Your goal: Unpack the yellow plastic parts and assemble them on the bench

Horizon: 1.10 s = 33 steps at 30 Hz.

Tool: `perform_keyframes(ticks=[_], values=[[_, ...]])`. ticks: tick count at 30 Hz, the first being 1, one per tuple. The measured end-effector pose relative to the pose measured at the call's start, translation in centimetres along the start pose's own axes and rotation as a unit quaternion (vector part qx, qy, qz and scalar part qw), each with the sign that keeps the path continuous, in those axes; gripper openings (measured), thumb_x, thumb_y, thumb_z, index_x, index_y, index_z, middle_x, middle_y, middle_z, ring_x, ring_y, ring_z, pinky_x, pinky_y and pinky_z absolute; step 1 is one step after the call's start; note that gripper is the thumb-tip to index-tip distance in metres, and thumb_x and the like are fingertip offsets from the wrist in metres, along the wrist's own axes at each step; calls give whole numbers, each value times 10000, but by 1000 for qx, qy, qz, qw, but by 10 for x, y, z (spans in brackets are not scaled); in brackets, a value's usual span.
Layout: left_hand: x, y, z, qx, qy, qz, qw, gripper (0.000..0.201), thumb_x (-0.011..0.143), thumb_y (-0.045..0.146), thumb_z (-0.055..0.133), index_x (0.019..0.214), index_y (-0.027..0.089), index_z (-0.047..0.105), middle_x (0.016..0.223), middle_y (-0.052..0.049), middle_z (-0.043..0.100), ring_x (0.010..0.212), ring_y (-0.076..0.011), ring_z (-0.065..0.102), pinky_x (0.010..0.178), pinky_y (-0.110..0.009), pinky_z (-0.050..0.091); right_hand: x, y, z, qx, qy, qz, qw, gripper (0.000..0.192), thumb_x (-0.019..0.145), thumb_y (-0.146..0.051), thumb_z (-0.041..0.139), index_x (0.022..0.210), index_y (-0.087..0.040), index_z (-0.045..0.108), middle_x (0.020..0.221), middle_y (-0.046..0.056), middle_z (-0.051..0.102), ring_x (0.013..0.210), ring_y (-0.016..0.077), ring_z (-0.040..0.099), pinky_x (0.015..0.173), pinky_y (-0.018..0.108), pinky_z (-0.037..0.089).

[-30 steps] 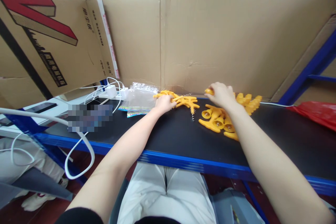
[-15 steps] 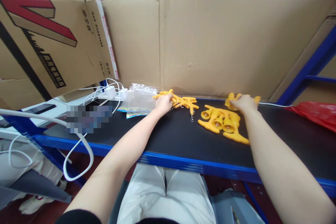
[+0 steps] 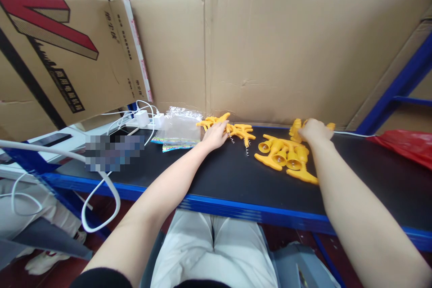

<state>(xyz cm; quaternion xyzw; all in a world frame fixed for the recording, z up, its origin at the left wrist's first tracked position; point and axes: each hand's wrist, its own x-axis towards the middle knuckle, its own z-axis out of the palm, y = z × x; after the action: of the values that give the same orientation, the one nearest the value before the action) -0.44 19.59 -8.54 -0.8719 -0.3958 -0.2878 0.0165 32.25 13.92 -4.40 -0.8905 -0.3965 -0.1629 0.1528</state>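
- Bright, even light from above, with soft, faint shadows.
- Wide-angle lens bends the edges strongly.
- A pixelated patch sits at left.
- Near forearms look stretched, slightly soft.

Cardboard wall behind blue-edged black bench

- Your left hand sits just left of the frame's centre, palm down, fingers loosely spread, forearm stretching up from the lower left.
- Your right hand lies right of centre, fingers curled under, arm extended from the lower right corner.
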Motion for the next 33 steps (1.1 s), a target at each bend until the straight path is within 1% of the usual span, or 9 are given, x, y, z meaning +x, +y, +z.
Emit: perform_keyframes(ticks=[3,6,8,11,13,16,23,29,33], values=[[0,0,1,13,-14,10,1000,505,885,226,460,1380,160,388,1309,-129,530,1207,-252,496,1026,-405,402,-10,-13,-22,39,-47,2,998,394,824,-211,489,1172,-68,606,1108,250,615,1042,293,581,753,371,365],[0,1,3,32,-26,14,999,495,887,210,436,1378,162,401,1271,-134,533,1172,-252,511,1003,-395,410,-24,-34,-35,67,-27,-79,994,397,856,-252,443,1202,-117,584,1159,212,607,1052,286,577,780,364,384],[1,0,5,47,-35,8,998,485,896,222,411,1378,167,412,1250,-134,533,1154,-257,516,986,-396,412,-36,-52,-37,66,-32,-153,986,348,857,-293,457,1136,-156,614,1114,162,637,1017,267,592,787,349,397],[1,-1,10,71,-59,-7,996,526,900,272,394,1418,185,365,1274,-143,508,1187,-297,474,990,-454,387,-58,-79,-33,41,-86,-274,957,246,848,-362,485,923,-196,650,982,99,675,952,251,608,771,331,404],[1,-2,12,77,-84,-16,993,577,896,294,382,1456,185,296,1326,-152,471,1240,-323,419,1009,-494,354,-73,-92,-29,32,-121,-320,939,247,847,-405,490,846,-198,625,904,86,677,900,244,614,736,319,404],[3,-2,13,72,-109,-32,991,582,906,296,327,1471,174,259,1391,-141,428,1300,-305,358,1057,-472,306,-89,-104,-23,33,-159,-360,919,255,844,-438,497,851,-198,581,885,78,669,846,227,613,691,303,396],[3,6,5,68,-95,-43,992,589,938,489,277,1422,164,361,1333,-153,500,1253,-313,410,1023,-463,340,-94,-106,-9,78,-183,-326,924,241,789,-314,534,998,-195,534,905,82,658,766,206,600,630,277,382],[2,7,7,63,-71,-38,995,498,929,381,371,1378,170,414,1264,-142,534,1205,-294,444,1007,-432,362,-91,-108,-6,136,-127,-299,936,210,759,-253,543,964,-214,571,864,60,670,778,204,598,635,264,365],[3,3,10,47,-48,-29,997,370,911,241,394,1243,158,535,1175,-127,552,1134,-249,481,1002,-385,372,-88,-109,-5,202,-83,-275,936,184,804,-240,497,954,-227,603,865,45,682,789,189,601,661,256,373]])
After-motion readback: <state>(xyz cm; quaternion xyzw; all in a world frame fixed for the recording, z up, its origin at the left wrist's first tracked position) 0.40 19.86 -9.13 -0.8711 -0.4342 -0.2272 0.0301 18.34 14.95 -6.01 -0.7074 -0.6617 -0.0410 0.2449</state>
